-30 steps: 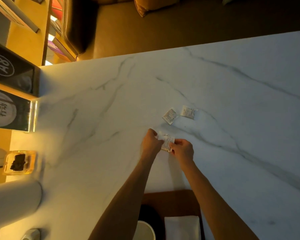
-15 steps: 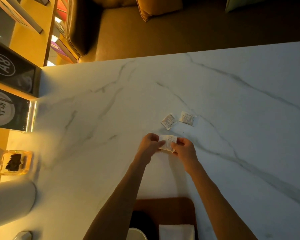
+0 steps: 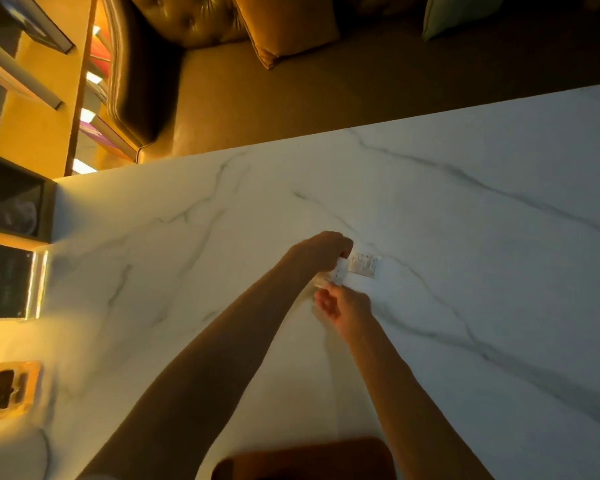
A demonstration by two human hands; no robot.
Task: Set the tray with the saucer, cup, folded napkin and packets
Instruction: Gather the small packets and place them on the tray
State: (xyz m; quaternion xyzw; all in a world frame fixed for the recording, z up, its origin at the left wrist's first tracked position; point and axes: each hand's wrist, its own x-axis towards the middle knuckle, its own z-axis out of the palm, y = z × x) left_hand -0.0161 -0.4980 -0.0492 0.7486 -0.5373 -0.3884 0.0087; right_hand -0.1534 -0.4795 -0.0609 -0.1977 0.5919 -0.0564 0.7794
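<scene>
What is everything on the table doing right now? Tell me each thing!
Left hand: reaching forward, fingers pinching a small packet.
Packet in fingers: lifted, blurred.
Packet on table: lying flat beside the left hand.
Right hand: loosely curled just behind; whether it holds anything is unclear.
Tray: at the near edge, only its far part showing.
Glass dish: sitting at the left, dark contents.

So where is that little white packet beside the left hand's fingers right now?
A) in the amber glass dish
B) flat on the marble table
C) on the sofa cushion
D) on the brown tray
B: the packet lies flat on the white marble table, beside the left hand.
</scene>
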